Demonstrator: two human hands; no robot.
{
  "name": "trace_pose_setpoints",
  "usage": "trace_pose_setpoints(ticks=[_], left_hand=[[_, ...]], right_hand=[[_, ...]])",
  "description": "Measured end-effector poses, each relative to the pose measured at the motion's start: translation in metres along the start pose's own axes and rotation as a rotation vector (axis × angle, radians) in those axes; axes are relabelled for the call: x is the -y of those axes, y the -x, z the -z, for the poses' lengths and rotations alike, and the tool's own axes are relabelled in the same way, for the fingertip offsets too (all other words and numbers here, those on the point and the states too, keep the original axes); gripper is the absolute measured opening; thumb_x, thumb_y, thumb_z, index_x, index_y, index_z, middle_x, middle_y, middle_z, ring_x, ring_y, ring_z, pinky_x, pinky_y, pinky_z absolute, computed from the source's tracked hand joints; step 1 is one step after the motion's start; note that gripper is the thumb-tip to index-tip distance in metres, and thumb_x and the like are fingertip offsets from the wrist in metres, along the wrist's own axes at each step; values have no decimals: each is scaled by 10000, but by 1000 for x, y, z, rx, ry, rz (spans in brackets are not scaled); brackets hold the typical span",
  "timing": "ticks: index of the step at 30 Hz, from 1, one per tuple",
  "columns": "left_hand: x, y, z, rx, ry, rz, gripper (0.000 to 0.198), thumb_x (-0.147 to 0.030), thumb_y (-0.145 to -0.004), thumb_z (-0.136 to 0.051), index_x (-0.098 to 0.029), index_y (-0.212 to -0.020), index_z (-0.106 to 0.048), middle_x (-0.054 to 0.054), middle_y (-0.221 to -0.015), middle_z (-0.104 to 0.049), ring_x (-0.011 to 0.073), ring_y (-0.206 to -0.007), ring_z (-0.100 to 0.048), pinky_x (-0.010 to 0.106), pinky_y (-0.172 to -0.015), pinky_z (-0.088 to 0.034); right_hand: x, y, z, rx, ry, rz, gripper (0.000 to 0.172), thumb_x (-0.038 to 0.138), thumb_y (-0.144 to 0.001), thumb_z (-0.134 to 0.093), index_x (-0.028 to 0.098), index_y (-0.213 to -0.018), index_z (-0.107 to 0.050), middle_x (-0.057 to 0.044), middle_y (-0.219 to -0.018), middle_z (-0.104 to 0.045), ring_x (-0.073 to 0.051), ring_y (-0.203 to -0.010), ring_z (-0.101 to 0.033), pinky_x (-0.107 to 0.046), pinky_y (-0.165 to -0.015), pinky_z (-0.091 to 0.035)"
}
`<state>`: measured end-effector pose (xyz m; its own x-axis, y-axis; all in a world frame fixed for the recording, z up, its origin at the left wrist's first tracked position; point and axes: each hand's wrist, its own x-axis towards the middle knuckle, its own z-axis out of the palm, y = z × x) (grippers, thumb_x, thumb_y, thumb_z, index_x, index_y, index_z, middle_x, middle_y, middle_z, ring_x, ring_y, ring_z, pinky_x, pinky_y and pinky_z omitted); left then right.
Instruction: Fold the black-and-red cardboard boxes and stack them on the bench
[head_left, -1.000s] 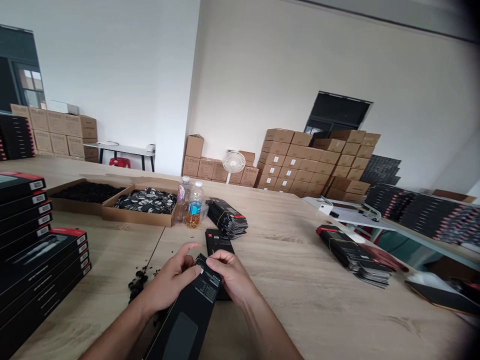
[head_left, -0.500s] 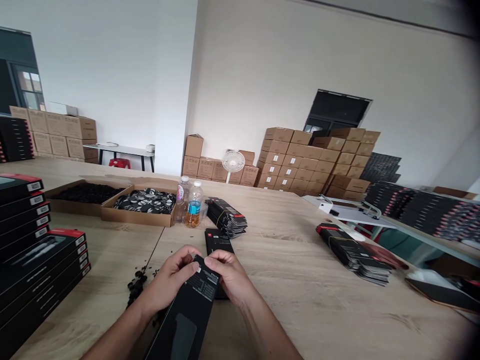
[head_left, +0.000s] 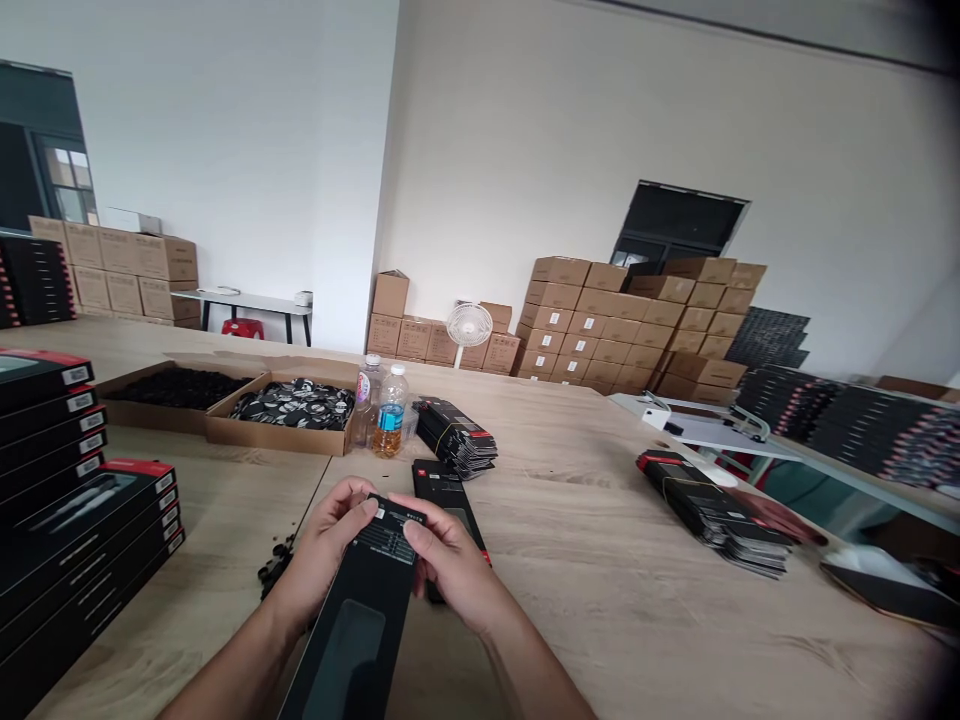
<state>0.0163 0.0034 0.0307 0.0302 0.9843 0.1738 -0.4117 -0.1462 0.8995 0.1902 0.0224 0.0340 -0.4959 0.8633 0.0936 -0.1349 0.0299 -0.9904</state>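
Note:
Between my hands is a long black packaging box [head_left: 360, 590] with white print near its far end and a clear window lower down. My left hand [head_left: 334, 525] grips its far left corner, thumb on top. My right hand [head_left: 442, 545] pinches the far right side, with the thumb on the printed face and fingers behind. Beyond, partly hidden by my right hand, a second black box [head_left: 439, 485] lies on the table. Small black pieces [head_left: 276, 565] are scattered left of my left hand.
Stacked finished boxes [head_left: 90, 540] rise at the left. Open cartons hold black parts [head_left: 180, 385] and round black-and-white pieces [head_left: 296, 405]. Two bottles [head_left: 388, 415] stand beside them. Banded bundles of flat black boxes lie behind [head_left: 457, 435] and at right [head_left: 709, 510].
My hands and the box have shifted slightly left and toward the far side. My right thumb has moved from the end edge down onto the printed face, and the window shows more.

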Motion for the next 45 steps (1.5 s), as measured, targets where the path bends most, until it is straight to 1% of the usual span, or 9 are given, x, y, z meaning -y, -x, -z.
trace_pose_setpoints(ticks=[9, 14, 21, 25, 30, 34, 38, 42, 45], left_hand=[[-4, -9, 3, -22, -80, -129, 300, -455, -752, -734, -182, -841, -646, -45, -684, -543, 94, -627, -464, 207, -604, -376], [-3, -15, -1, -75, -126, -145, 383, -521, -705, -740, -163, -793, -638, -23, -669, -549, 107, -611, -470, 240, -607, -379], [4, -22, 7, -250, -139, -164, 390, -568, -758, -660, -192, -808, -569, -30, -702, -567, 111, -637, -507, 229, -608, -399], [7, -24, 14, -255, -147, -93, 424, -545, -778, -659, -193, -998, -569, -27, -713, -603, 112, -605, -552, 224, -563, -425], [7, -16, 8, -120, -169, 75, 806, -490, -696, -767, -191, -1352, -407, -48, -636, -608, 135, -478, -578, 214, -406, -424], [8, -19, 11, -285, -247, -2, 812, -464, -691, -778, -204, -1363, -405, -40, -679, -610, 119, -471, -578, 210, -381, -464], [7, -25, 20, -514, -236, -72, 765, -436, -729, -760, -215, -1351, -374, -36, -724, -588, 125, -561, -613, 204, -419, -505], [9, -25, 20, -477, -167, -53, 823, -440, -742, -755, -199, -1391, -311, 24, -822, -636, 169, -639, -669, 265, -477, -555], [12, -23, 17, -392, -166, -74, 881, -457, -762, -725, -260, -1463, -229, 80, -1027, -633, 206, -792, -704, 317, -569, -594]], right_hand=[[3, -6, -11, -213, 87, 110, 496, 554, -723, -753, 216, -1083, -724, -36, -819, -708, -162, -664, -595, -250, -542, -463], [-4, -16, -6, -332, 112, 31, 544, 603, -687, -753, 218, -1072, -738, -27, -626, -680, -210, -570, -603, -293, -479, -453], [-8, -15, -18, -257, -24, 43, 669, 599, -697, -754, 259, -1260, -631, -91, -1067, -741, -286, -932, -687, -386, -765, -555], [-9, -14, -18, -214, -62, -17, 824, 521, -668, -813, 217, -1371, -511, -77, -934, -757, -273, -843, -705, -411, -768, -556], [-11, -18, 2, -330, -38, 8, 801, 543, -692, -785, 215, -1361, -490, -52, -880, -746, -268, -828, -701, -400, -755, -560], [-13, -19, 13, -387, 237, 28, 801, 611, -775, -653, 178, -1411, -430, -82, -911, -725, -283, -862, -685, -427, -787, -543], [-13, -7, -3, -386, 780, 179, 877, 476, -705, -735, 255, -1471, -370, -115, -1288, -598, -327, -1131, -586, -470, -977, -452], [-13, 1, -21, -335, 1205, 339, 904, 196, -624, -706, 283, -1464, -384, -100, -1392, -503, -332, -1258, -482, -451, -1064, -391], [-3, 0, 0, -487, 1291, 327, 822, 183, -677, -611, 252, -1462, -378, -103, -1414, -471, -296, -1273, -479, -399, -1061, -406]])
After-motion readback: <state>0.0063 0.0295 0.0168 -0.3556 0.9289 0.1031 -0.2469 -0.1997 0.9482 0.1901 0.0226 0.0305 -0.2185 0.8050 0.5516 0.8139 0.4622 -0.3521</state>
